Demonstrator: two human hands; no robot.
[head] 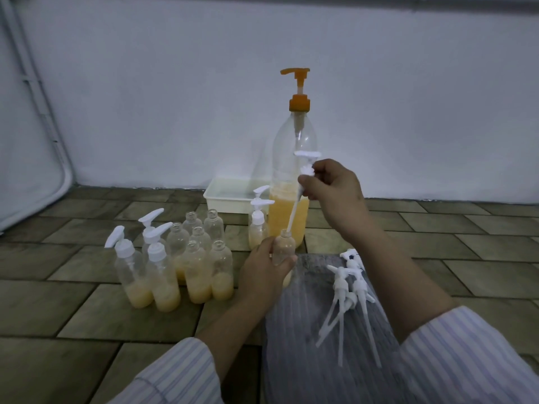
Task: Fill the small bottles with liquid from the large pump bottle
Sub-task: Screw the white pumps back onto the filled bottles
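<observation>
Up front, the left hand wraps its fingers and thumb round a small bottle, holding it upright just above a grey striped cloth. Yellow liquid shows at the bottle's bottom, below the thumb. The right hand pinches a white pump by its collar, well above the bottle and a little to the right. The pump's tube slants down to the left, and its tip sits at the bottle's open mouth; how far it has gone in cannot be told.

Behind both hands stands the large bottle with an orange pump head, filled with yellow liquid to about a third. Just to its left are two small capped bottles, and behind them a white tray against the wall. Left of the held bottle, a cluster of small bottles stands on the tiled floor, each partly filled; three on the near left wear white pumps, the rest are open. Spare pumps lie in a loose heap on the cloth, below the right forearm.
</observation>
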